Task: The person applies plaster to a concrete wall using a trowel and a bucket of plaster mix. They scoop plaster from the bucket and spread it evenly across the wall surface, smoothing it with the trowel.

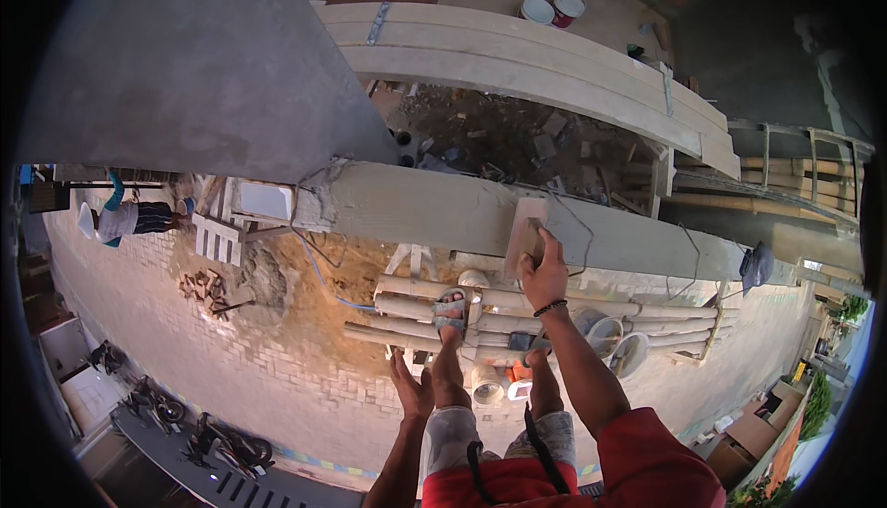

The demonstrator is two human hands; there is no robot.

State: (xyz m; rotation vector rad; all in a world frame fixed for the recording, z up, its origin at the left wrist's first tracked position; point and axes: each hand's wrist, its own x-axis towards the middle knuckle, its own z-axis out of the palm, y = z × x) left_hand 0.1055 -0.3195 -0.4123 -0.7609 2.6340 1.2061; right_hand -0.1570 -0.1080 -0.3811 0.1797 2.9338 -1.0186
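"What does the right hand (545,277) have?"

"It's clamped on the handle of a wooden float (525,214), just right of the frame's centre. The board overlaps the long grey ledge (416,196)."

"And the left hand (411,386)?"

"Lower centre, fingers apart, near the ends of the bamboo poles (368,333)."

"Who's at the frame's left?"

"Another person (129,218) in a pale hat, near a slatted pallet (219,240)."
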